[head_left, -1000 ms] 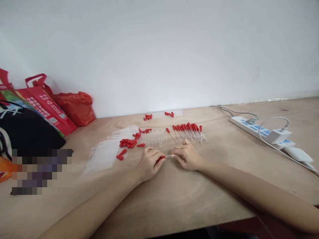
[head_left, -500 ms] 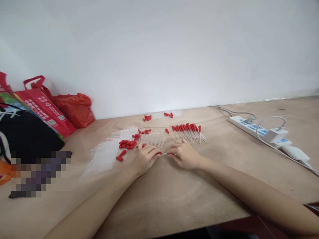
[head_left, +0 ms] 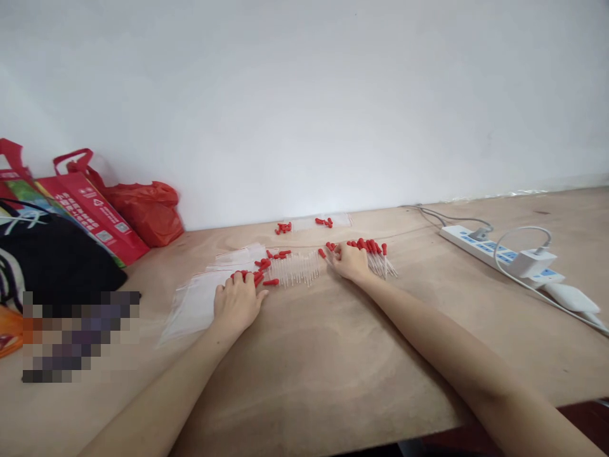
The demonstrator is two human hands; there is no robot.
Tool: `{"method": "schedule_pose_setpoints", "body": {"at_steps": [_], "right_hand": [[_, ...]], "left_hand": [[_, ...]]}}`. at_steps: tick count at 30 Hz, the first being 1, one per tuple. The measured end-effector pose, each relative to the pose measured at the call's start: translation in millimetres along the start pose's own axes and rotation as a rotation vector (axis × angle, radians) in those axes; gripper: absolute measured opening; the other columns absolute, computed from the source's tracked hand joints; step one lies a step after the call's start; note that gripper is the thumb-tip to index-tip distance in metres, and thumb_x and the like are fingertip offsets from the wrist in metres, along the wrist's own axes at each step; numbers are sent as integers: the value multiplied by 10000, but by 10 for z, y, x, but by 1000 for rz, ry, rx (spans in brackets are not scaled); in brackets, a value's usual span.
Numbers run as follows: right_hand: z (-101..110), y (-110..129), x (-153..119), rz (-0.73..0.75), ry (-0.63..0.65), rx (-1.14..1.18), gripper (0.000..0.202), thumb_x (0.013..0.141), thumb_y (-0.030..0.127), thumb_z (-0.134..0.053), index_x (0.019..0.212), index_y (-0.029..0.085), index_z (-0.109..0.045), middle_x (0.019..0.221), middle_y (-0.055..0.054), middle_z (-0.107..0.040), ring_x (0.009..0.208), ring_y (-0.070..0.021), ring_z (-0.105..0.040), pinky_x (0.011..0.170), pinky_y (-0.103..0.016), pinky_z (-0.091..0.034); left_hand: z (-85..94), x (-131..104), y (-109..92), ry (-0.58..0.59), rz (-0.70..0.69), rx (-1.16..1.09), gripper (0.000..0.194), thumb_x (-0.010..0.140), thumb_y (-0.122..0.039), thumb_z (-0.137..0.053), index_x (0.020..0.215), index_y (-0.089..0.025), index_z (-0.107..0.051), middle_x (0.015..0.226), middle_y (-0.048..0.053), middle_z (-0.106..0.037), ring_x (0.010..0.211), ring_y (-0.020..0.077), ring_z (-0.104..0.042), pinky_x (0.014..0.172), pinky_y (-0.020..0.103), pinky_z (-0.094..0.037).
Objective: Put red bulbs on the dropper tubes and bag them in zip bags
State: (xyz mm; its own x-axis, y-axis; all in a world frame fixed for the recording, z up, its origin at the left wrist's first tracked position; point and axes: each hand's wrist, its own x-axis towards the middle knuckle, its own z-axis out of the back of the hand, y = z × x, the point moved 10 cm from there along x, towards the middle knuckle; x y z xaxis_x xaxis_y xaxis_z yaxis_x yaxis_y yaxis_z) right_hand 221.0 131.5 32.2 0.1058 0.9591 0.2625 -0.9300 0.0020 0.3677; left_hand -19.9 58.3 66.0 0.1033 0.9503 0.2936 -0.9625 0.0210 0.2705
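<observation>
My left hand (head_left: 236, 303) lies over the red rubber bulbs (head_left: 257, 277) beside the clear plastic bags (head_left: 194, 298), its thumb apart from its fingers. My right hand (head_left: 349, 261) is at the left side of the row of red-capped droppers (head_left: 375, 247), with its fingers bent; what they hold, if anything, is hidden. Between my hands lies a row of thin clear tubes (head_left: 297, 269). One red-capped dropper (head_left: 321, 253) lies just left of my right fingers.
Farther back, a clear bag (head_left: 304, 223) lies with red bulbs on it. A white power strip (head_left: 480, 246) with plugs and cables is on the right. Red bags (head_left: 147, 212) and a black bag (head_left: 61, 260) stand at the left; a blurred-out object lies before them.
My hands have moved apart from the middle: the left to the loose red bulbs, the right up to the dropper row. The red-capped piece between them is no longer seen there.
</observation>
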Motion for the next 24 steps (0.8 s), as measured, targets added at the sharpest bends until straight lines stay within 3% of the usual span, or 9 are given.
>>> {"method": "schedule_pose_setpoints", "body": {"at_steps": [5, 7, 14, 24], "right_hand": [[-16, 76, -1, 13, -8, -53, 226, 792, 299, -405, 883, 169, -566, 849, -78, -643, 858, -213, -564, 768, -352, -257], [-10, 153, -4, 41, -17, -54, 248, 797, 321, -392, 851, 172, -583, 844, -79, -643, 856, -215, -565, 787, -364, -241], [-187, 412, 1, 14, 94, -106, 236, 747, 264, -437, 828, 148, -626, 856, -121, -645, 832, -233, -580, 791, -388, -248], [-313, 538, 39, -29, 193, -97, 219, 740, 236, -458, 842, 154, -633, 934, -153, -629, 908, -276, -561, 823, -466, -236]], "left_hand": [[-104, -45, -12, 167, 10, 12, 243, 831, -255, -408, 988, -98, -508, 963, 165, -547, 857, 289, -557, 641, 353, -419], [-128, -40, -22, 179, -5, 19, 229, 835, -220, -404, 990, -91, -512, 946, 164, -549, 843, 281, -560, 633, 344, -418], [-29, 70, -261, -138, -266, -100, 170, 817, -236, -484, 944, -184, -585, 944, 95, -567, 880, 253, -518, 741, 367, -394], [47, 82, -345, -303, -420, -435, 86, 826, -179, -455, 823, -163, -540, 843, 68, -562, 841, 221, -505, 763, 354, -420]]}}
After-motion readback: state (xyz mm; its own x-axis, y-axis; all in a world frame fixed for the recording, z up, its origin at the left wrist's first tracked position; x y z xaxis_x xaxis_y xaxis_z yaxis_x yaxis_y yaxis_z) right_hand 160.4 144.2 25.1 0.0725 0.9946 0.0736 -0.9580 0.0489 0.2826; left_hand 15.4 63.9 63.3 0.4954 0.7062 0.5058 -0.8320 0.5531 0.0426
